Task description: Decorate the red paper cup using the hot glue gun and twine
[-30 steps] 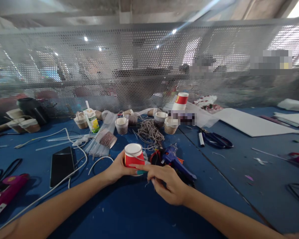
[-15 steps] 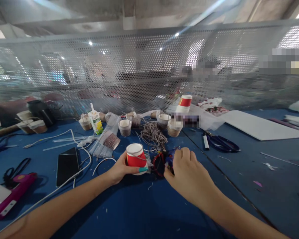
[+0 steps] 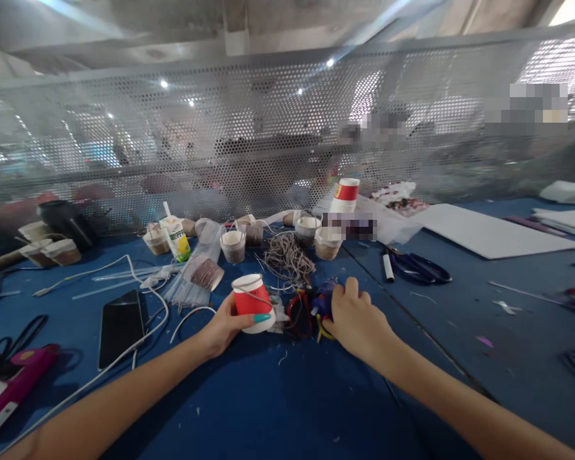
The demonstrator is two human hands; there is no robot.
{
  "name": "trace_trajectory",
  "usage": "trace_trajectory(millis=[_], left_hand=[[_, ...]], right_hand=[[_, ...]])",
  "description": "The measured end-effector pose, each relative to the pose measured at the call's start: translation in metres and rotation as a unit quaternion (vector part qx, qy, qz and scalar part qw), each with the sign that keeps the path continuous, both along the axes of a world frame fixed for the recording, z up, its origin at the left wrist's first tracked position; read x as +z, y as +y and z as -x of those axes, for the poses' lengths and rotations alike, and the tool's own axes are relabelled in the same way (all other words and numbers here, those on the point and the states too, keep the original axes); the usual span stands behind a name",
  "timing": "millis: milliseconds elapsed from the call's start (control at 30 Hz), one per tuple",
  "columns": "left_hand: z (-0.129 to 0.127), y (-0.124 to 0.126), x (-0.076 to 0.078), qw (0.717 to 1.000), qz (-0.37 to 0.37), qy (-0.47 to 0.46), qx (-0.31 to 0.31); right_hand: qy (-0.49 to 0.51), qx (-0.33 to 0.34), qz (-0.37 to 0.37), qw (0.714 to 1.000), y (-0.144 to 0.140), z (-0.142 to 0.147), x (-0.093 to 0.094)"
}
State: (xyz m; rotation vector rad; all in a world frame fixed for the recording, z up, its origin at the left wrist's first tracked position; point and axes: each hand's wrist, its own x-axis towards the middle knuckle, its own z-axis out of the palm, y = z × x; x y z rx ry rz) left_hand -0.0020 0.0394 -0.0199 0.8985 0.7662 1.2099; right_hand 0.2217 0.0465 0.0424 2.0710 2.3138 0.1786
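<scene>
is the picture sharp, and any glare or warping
Head view: the red paper cup in the left hand is fairly sharp; bright glare spots dot the perforated metal screen; its top rail bows from wide-angle distortion; patches are pixelated.

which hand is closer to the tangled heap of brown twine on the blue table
Right. The right hand grips the blue glue gun just in front of the tangled heap of brown twine; the left hand, holding the upside-down red paper cup, sits farther front-left.

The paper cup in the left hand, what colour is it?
The paper cup is red with a white rim and base, held upside down by the left hand; the head view shows it.
</scene>
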Motion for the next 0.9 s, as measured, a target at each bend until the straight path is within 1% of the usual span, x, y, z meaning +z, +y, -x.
trace_trajectory(millis=[167,300,500,600,667,800,900], left_hand=[[-0.001,-0.001,0.001,1.000,0.017,-0.011,0.007],[-0.001,-0.001,0.001,1.000,0.014,-0.012,0.004],[0.001,0.001,-0.002,1.000,0.009,-0.005,-0.003],[0.001,0.000,0.000,1.000,0.014,-0.012,-0.008],[0.000,-0.001,0.002,1.000,0.018,-0.016,-0.007],[0.000,-0.002,0.004,1.000,0.012,-0.014,-0.013],[0.001,-0.002,0.003,1.000,-0.003,-0.012,-0.019]], right_hand=[[-0.009,-0.022,-0.034,0.999,-0.010,0.004,-0.001],[-0.033,-0.031,-0.110,0.993,-0.013,0.006,0.003],[-0.067,-0.049,-0.215,0.973,-0.018,0.006,0.011],[-0.076,-0.046,-0.264,0.960,-0.018,0.005,0.009],[-0.061,-0.017,-0.275,0.959,-0.016,0.004,0.004],[-0.011,0.101,-0.298,0.949,-0.015,0.006,-0.008],[0.085,0.173,-0.299,0.935,-0.017,0.007,-0.015]])
